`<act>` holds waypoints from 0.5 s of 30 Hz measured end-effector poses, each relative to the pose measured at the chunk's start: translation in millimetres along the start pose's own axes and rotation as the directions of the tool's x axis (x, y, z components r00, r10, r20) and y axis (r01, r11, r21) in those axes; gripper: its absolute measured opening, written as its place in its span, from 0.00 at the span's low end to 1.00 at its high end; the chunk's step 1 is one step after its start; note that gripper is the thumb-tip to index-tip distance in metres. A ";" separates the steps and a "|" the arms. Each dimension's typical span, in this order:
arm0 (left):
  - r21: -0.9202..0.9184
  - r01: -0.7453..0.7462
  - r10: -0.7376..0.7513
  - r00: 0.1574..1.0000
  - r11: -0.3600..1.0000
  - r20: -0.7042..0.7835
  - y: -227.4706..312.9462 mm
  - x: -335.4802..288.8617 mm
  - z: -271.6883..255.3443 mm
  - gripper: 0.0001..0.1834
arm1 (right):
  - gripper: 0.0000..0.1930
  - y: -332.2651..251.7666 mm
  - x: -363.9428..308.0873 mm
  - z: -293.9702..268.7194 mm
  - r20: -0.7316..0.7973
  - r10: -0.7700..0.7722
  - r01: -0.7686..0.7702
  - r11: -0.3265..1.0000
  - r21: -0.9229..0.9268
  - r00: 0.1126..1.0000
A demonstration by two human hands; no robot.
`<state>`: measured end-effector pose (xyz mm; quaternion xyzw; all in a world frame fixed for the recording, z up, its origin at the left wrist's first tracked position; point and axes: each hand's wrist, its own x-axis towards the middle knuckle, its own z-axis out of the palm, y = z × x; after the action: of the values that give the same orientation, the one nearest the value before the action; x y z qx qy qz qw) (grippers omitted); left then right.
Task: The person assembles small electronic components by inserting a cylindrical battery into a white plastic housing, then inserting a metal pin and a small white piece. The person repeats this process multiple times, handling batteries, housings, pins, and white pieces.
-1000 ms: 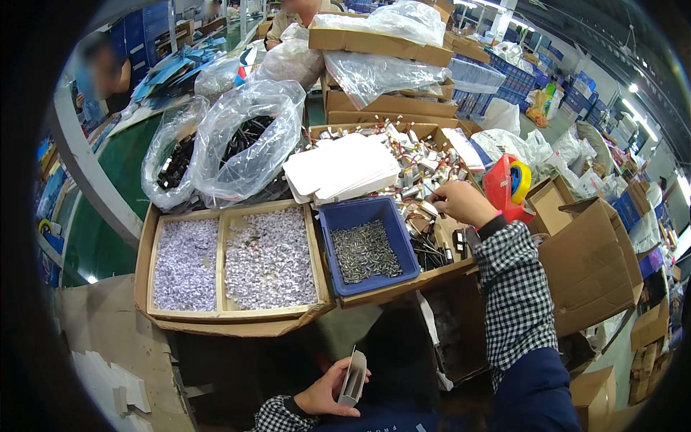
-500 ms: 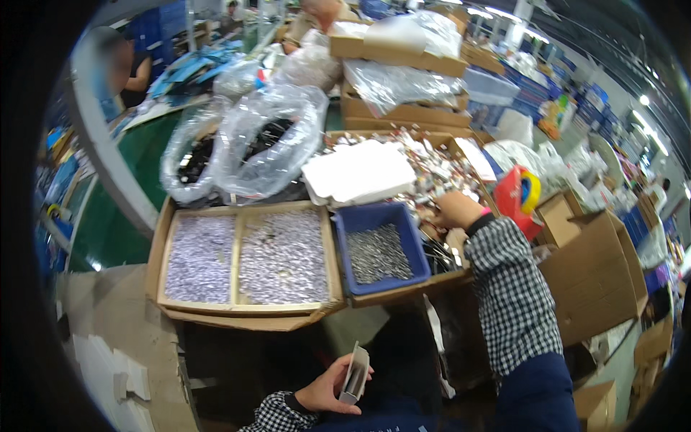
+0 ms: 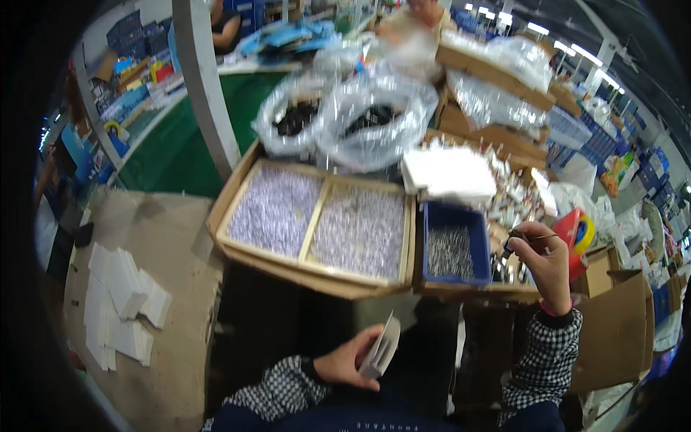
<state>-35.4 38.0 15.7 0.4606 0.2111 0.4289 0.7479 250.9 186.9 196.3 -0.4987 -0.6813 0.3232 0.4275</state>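
Note:
Low in the middle, my left hand [image 3: 349,361] grips a small open white box [image 3: 384,345], tilted upright with its opening facing right. My right hand [image 3: 547,261] is raised at the right, its fingertips pinched on a small dark part [image 3: 512,242] whose kind I cannot make out. Just left of that hand sits a blue plastic bin [image 3: 486,269] with many thin metal pieces [image 3: 450,252] inside. Loose dark and metallic parts [image 3: 507,268] lie below the fingers in a cardboard box. A wooden two-part tray [image 3: 314,225] of small pale pieces stands further left.
Flattened white boxes [image 3: 119,288] lie on a cardboard sheet [image 3: 173,237] at left. Clear plastic bags [image 3: 367,140] of black parts stand behind the tray. A white stack [image 3: 448,173] rests on mixed parts. A red tape dispenser [image 3: 574,241] is right of my hand; a person [image 3: 425,18] is beyond.
My right hand has come up out of the loose parts, now with a small dark part in its fingers. My left hand still has the box. The view has swung left.

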 end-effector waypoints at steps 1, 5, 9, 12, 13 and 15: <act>0.011 0.038 -0.038 0.999 0.999 -0.011 0.0 0.5 -0.3 0.56 | 0.12 -12.0 -20.2 7.8 0.080 0.035 -0.044 0.993 0.106 0.996; 0.062 0.007 -0.005 1.000 0.998 -0.024 -7.2 3.6 4.2 0.58 | 0.11 -30.9 -80.0 58.6 0.348 -0.071 -0.069 0.925 0.374 0.935; 0.227 -0.099 0.108 0.994 0.969 -0.027 -8.1 1.0 8.4 0.59 | 0.13 -28.8 -109.8 100.2 0.390 0.018 -0.287 0.709 0.644 0.921; 0.158 -0.096 0.101 0.994 0.983 -0.026 -7.3 -2.9 10.4 0.58 | 0.11 -25.4 -118.3 115.5 0.419 0.187 -0.417 0.710 0.568 0.888; 0.275 -0.132 0.148 0.988 0.952 -0.038 -7.5 -3.9 10.2 0.58 | 0.11 -25.0 -120.1 118.1 0.433 0.247 -0.468 0.706 0.532 0.867; 0.410 -0.166 0.200 0.979 0.897 -0.043 -9.4 -5.7 9.7 0.57 | 0.13 -25.3 -122.2 119.6 0.384 0.281 -0.439 0.792 0.424 0.879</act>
<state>-27.4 26.4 11.8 0.6046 0.2823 0.4633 0.5832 149.3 61.0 135.6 -0.4375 -0.5221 0.6362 0.3623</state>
